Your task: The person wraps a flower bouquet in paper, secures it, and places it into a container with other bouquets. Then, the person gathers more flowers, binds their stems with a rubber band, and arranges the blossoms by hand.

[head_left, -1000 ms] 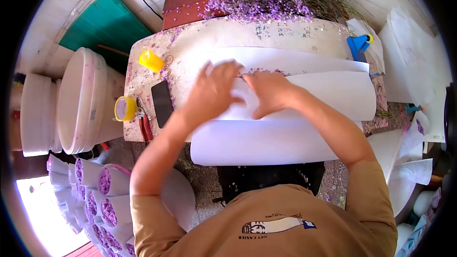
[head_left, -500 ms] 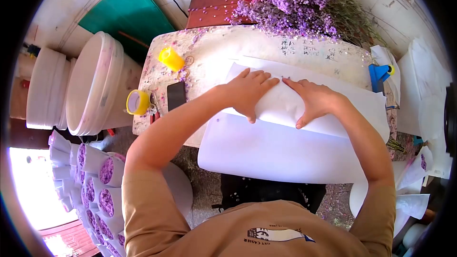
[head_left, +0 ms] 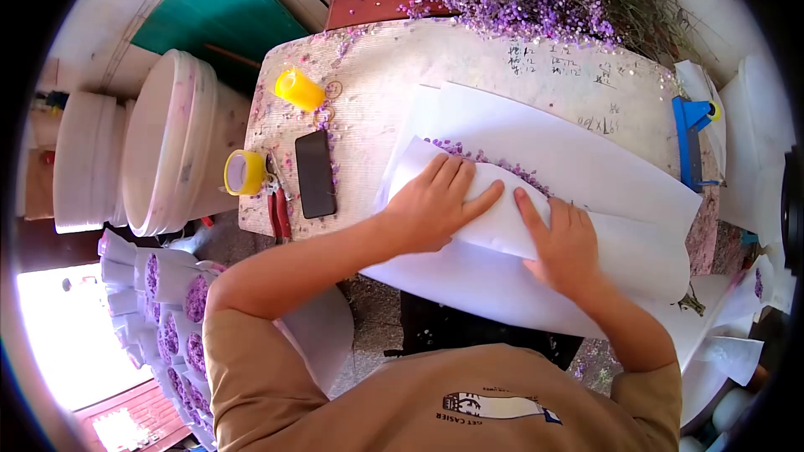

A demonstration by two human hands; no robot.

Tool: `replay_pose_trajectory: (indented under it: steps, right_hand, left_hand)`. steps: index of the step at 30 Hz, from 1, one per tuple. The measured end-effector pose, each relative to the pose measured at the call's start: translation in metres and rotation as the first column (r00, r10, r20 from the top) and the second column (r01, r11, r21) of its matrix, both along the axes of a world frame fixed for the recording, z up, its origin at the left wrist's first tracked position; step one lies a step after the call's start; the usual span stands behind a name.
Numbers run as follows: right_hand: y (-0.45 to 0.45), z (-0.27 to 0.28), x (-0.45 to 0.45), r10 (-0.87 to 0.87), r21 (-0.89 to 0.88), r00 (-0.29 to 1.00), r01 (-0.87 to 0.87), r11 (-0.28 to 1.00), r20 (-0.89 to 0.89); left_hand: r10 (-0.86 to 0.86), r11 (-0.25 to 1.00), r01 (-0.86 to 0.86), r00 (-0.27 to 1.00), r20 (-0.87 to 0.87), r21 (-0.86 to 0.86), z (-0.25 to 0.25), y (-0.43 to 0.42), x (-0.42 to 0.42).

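Observation:
A sheet of white wrapping paper [head_left: 494,226] lies folded over a bunch of small purple flowers [head_left: 523,176], whose blossoms show along the fold's far edge. My left hand [head_left: 440,205] grips the left part of the fold, its fingers bent over the far side and its thumb pointing right. On the right part sits my right hand [head_left: 559,243], gripping the same fold with its thumb extended towards the left one. Paper hides most of the flowers. A few stem ends [head_left: 691,301] poke out at the right.
The table [head_left: 377,75] holds a phone [head_left: 316,174], red-handled pruning shears [head_left: 279,209], a yellow tape roll [head_left: 244,173], a yellow cylinder [head_left: 299,89] and a blue tape dispenser [head_left: 691,142]. Loose purple flowers [head_left: 536,0] lie at the back. Buckets [head_left: 163,142] and wrapped bouquets [head_left: 172,310] stand left.
Both hands have moved nearer to my body with the folded paper, and their fingers now curl over it. The fold has been drawn back, uncovering purple blossoms and more of the sheet behind.

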State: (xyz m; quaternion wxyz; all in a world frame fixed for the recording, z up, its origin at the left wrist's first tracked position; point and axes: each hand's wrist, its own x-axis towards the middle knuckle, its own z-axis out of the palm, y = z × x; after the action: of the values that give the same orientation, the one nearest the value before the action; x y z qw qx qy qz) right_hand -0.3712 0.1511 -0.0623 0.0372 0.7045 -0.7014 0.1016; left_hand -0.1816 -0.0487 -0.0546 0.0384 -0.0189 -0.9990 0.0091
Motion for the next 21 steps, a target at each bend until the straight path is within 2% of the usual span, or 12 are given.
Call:
replay_pose_trajectory:
  steps: [1,3,4,5,7,8,13,15,16,17,19,21]
  right_hand:
    - [-0.002,0.002,-0.004,-0.003,0.001,1.000,0.003,1.000,0.001]
    - [-0.019,0.012,-0.026,-0.058,0.270,0.984,0.010,0.963,0.169]
    - [-0.032,0.029,-0.039,-0.119,0.406,0.952,-0.006,0.914,0.282]
    - [-0.045,0.027,-0.056,-0.122,0.400,0.955,0.004,0.917,0.271]
    - [-0.066,0.022,-0.095,-0.288,0.589,0.631,-0.338,0.734,0.721]
    - [-0.079,0.027,-0.106,-0.468,0.721,0.560,-0.418,0.553,0.683]
    - [-0.092,0.010,-0.119,-0.498,0.730,0.534,-0.500,0.466,0.683]
    - [-0.096,0.013,-0.122,-0.488,0.704,0.507,-0.532,0.471,0.710]
    - [-0.096,0.009,-0.122,-0.480,0.698,0.507,-0.544,0.466,0.716]
    - [-0.097,0.009,-0.122,-0.490,0.693,0.491,-0.541,0.476,0.721]
    - [-0.096,0.018,-0.119,-0.460,0.723,0.559,-0.507,0.470,0.690]
    - [-0.086,0.032,-0.116,-0.425,0.762,0.644,-0.440,0.475,0.636]
  left_hand:
    - [-0.003,1.000,0.003,1.000,0.001,0.001,0.009,-0.007,-0.009]
    - [-0.014,0.954,-0.110,0.913,0.408,0.279,0.033,-0.025,-0.039]
    - [-0.034,0.935,-0.171,0.829,0.558,0.311,0.050,-0.033,-0.058]
    - [-0.034,0.938,-0.162,0.836,0.547,0.306,0.052,-0.046,-0.071]
    - [-0.267,0.686,-0.416,0.618,0.739,0.597,0.048,-0.069,-0.096]
    - [-0.439,0.489,-0.599,0.459,0.773,0.634,0.018,-0.081,-0.110]
    - [-0.403,0.684,-0.438,0.440,0.802,0.583,0.023,-0.077,-0.112]
    - [-0.011,0.876,-0.305,0.761,0.649,0.372,0.047,-0.050,-0.081]
    - [-0.002,0.939,-0.144,0.906,0.423,0.312,0.048,-0.026,-0.055]
    - [0.074,0.979,-0.129,0.949,0.307,0.161,0.042,-0.006,-0.047]
    - [0.105,0.967,-0.156,0.965,0.241,0.204,0.034,-0.003,-0.044]
    - [0.116,0.959,-0.185,0.948,0.298,0.216,0.030,-0.008,-0.048]
